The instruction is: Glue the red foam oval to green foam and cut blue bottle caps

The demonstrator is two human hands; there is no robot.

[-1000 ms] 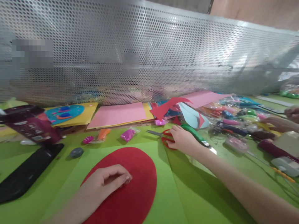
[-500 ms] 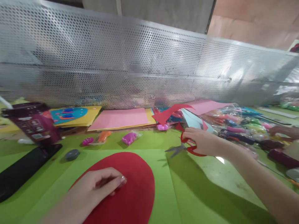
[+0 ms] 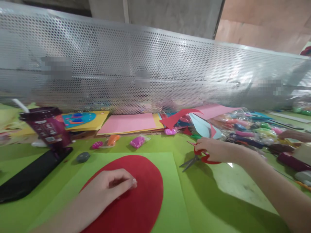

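My left hand (image 3: 110, 187) rests over a large red paper oval (image 3: 148, 191), its thumb and fingers pinched together. Something shiny shows at the fingertips, but I cannot tell if it is a nail or a small held piece. Under the oval lies a light green paper sheet (image 3: 173, 187). To the right, my right hand (image 3: 213, 149) grips scissors (image 3: 190, 163) by their red handles, above the green tabletop. The blades are slightly apart and point left. Just behind that hand are red paper scraps (image 3: 178, 118) and a pale blue sheet (image 3: 201, 126).
At left a purple cup (image 3: 51, 129) with a straw stands by a black phone-like slab (image 3: 31, 176). Clay packets (image 3: 138, 141), a grey lump (image 3: 83, 157) and pink paper (image 3: 128, 123) lie behind the oval. A perforated metal screen (image 3: 155, 64) spans the back; another person's hand (image 3: 293, 135) is far right.
The view has shifted slightly left. My right hand and the scissors have come a little lower and nearer, away from the scraps. My left hand stays pinched over the red oval.
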